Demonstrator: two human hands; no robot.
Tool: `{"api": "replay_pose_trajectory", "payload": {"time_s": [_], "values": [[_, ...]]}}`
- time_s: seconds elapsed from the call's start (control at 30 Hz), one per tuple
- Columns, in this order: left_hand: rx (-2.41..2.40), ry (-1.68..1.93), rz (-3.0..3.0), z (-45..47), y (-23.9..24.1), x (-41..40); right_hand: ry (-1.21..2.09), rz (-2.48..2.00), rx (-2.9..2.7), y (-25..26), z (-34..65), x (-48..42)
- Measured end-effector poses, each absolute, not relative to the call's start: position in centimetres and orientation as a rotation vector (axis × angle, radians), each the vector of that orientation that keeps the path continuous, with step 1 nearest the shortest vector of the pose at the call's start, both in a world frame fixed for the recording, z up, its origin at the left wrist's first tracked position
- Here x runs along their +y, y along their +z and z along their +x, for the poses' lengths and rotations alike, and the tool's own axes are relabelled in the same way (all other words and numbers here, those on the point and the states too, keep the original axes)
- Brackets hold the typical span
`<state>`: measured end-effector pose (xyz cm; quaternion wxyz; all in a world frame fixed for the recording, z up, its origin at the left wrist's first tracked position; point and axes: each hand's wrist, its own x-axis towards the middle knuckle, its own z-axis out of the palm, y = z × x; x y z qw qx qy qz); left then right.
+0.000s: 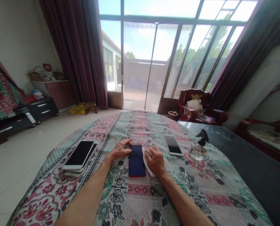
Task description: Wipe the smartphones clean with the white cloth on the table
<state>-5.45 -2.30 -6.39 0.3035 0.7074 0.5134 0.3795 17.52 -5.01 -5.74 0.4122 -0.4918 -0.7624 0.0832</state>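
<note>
The dark-blue smartphone (137,161) seems mid-wipe, the remainder unclear, its ten-o'clock edge touched by the half-open left hand (119,150), the right hand (156,159) clutching a white cloth (149,168) at three o'clock.

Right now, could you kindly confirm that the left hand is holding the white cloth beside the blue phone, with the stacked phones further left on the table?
Not quite: the head view shows the right hand, not the left hand, holding the white cloth beside the blue phone. The stacked phones do lie further left.
</note>
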Motion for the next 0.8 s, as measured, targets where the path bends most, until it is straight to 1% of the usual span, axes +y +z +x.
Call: {"api": "replay_pose_trajectory", "payload": {"time_s": [0.17,0.5,0.8], "values": [[1.348,1.023,1.841,-5.5,-6.4,-2.4,0.225,-1.222,-1.994,-6.0,17.2,-4.3],[1.383,1.052,1.855,-5.5,-6.4,-2.5,0.012,-1.420,-2.214,-5.1,14.3,-2.4],[1.498,1.155,1.895,-5.5,-6.6,-2.3,-0.022,-1.313,-2.337,-4.6,12.3,-2.7]]}}
